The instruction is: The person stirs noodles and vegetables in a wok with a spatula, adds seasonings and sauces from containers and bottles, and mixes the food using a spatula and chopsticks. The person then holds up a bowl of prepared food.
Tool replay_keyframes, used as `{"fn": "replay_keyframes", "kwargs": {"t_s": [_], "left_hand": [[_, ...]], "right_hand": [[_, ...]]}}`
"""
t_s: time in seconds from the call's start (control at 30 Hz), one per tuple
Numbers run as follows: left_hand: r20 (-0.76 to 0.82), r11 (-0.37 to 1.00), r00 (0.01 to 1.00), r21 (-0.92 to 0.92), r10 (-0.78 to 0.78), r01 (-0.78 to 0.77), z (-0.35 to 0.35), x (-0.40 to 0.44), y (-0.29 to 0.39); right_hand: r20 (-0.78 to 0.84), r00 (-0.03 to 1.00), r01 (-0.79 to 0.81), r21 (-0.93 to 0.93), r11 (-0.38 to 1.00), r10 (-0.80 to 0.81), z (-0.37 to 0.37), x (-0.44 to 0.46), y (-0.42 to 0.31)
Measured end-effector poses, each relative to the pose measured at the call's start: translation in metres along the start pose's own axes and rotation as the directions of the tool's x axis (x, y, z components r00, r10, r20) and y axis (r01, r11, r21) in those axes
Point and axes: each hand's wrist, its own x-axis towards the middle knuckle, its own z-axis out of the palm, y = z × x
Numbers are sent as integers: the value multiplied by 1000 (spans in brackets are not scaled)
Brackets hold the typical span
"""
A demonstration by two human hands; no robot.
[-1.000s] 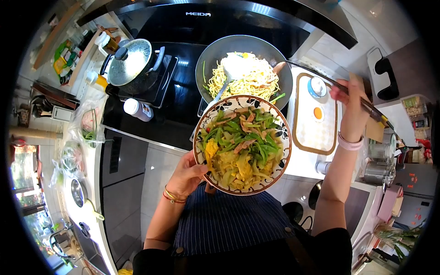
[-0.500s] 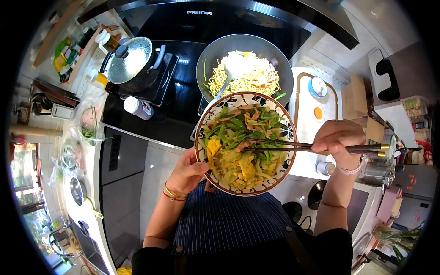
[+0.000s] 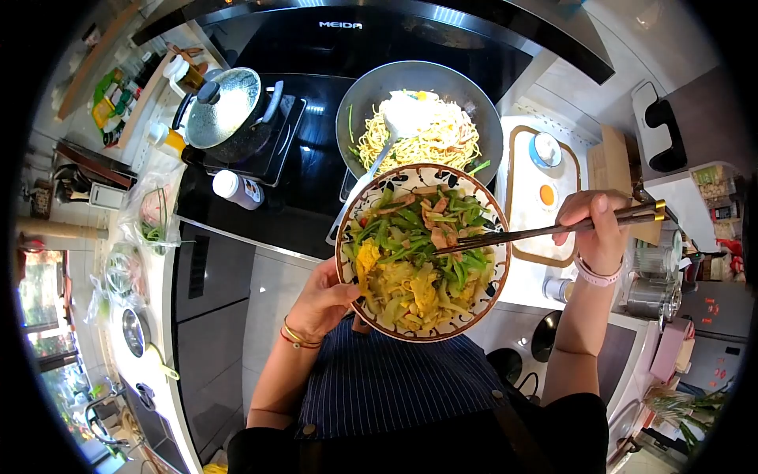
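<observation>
My left hand grips the left rim of a patterned bowl, thumb over the edge, and holds it up in front of the stove. Inside lie green pepper strips with sliced meat toward the far side and yellow egg with pale vegetable pieces toward the near side. My right hand is closed around dark chopsticks with gold ends. Their tips touch the meat and peppers in the middle of the bowl. Just beyond the bowl, a wok holds noodles and a spatula.
A lidded pot sits on the left burner, with a white-capped bottle in front. On the right counter, a tray bears a blue-rimmed bowl and a small dish with something orange. A range hood overhangs the stove.
My right hand has turned and risen slightly, tilting the chopsticks upward at their gold ends. Their tips have shifted a little to the right among the food. The bowl has barely moved.
</observation>
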Motion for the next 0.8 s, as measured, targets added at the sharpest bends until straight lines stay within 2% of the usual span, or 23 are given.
{"fn": "replay_keyframes", "kwargs": {"t_s": [0.2, 0.27, 0.5, 0.63, 0.7, 0.73, 0.77, 0.8], "left_hand": [[13, 1000, 1000, -11, 1, -1, -1, 0, 1], [17, 1000, 1000, -7, 14, -14, 0, 1, 1], [10, 1000, 1000, -6, 8, -8, -3, 0, 0], [-21, 999, 999, -11, 32, -32, -2, 0, -1], [-32, 998, 998, -2, 55, -55, -1, 1, -1], [-31, 999, 998, -3, 48, -48, -1, 1, 0], [-31, 999, 999, -3, 43, -43, -1, 1, 0], [-30, 999, 999, -3, 43, -43, -1, 2, 0]], "right_hand": [[-65, 997, -43, 71, 997, 48, -2, 1, 7], [-189, 979, -46, 186, 982, 81, -8, 2, 13], [-229, 955, -164, 113, 980, 186, -3, 7, 16], [-244, 957, -112, 187, 976, 156, -11, 12, 22], [-372, 924, -39, 147, 988, 92, -10, 20, 25], [-375, 923, -40, 147, 988, 92, -9, 25, 30], [-456, 889, -98, -100, 990, 42, -8, 33, 36], [-519, 854, -170, -333, 927, -30, -7, 36, 39]]}}
